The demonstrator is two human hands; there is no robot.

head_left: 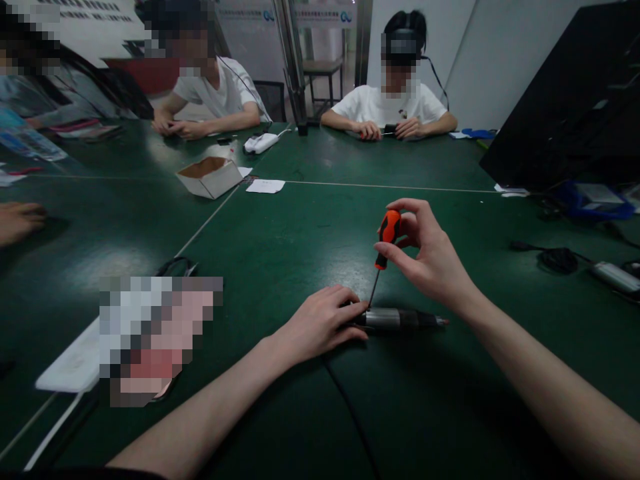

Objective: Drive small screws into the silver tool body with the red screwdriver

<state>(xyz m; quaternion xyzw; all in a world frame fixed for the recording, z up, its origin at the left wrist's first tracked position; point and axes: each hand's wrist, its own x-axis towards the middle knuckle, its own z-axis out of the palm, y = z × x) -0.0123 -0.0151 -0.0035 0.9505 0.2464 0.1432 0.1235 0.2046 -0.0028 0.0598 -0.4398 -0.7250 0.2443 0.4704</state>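
Observation:
A dark and silver cylindrical tool (385, 319) lies on the green table, its narrow tip pointing right. My left hand (327, 320) is wrapped over the tool's left end and holds it against the table. In my right hand (425, 250) is an orange and black screwdriver (390, 228), gripped by the handle between thumb and fingers. The screwdriver's shaft slants down and its tip meets the tool just beside my left index finger. Exactly what the tip touches is too small to tell.
A black cable (350, 410) runs below my left hand. An open box (213, 177) and white paper (266, 186) lie beyond. A white power strip (70, 360) is at left, coiled cable (557, 260) and a dark monitor (565, 100) at right. Several people sit around the table.

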